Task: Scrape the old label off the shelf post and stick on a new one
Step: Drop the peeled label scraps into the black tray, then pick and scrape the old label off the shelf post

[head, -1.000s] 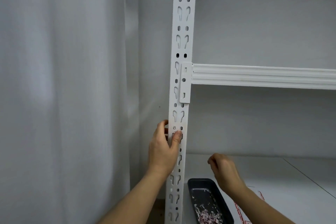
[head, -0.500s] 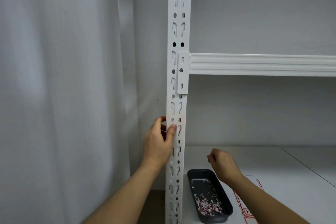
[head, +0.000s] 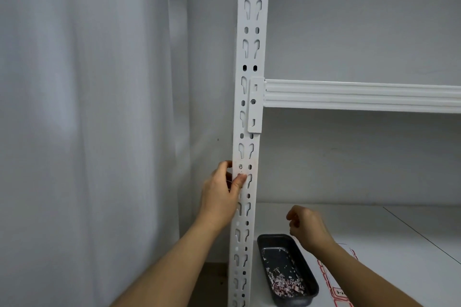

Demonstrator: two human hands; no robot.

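The left hand (head: 219, 194) grips the post (head: 245, 182), thumb on the bare spot. The right hand (head: 308, 228), right of the post, is curled; I cannot tell if it pinches anything. Rub off leftover bits first.

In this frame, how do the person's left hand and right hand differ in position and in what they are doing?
The left hand is raised against the white slotted metal shelf post, thumb on its front face and fingers round its edge; the right hand touches no post and hangs over the white shelf board. The left hand grips the post; the right hand's fingers are curled, and whether they hold anything cannot be told. The right hand is nearer the dark scrap-filled tray. Both are bare.
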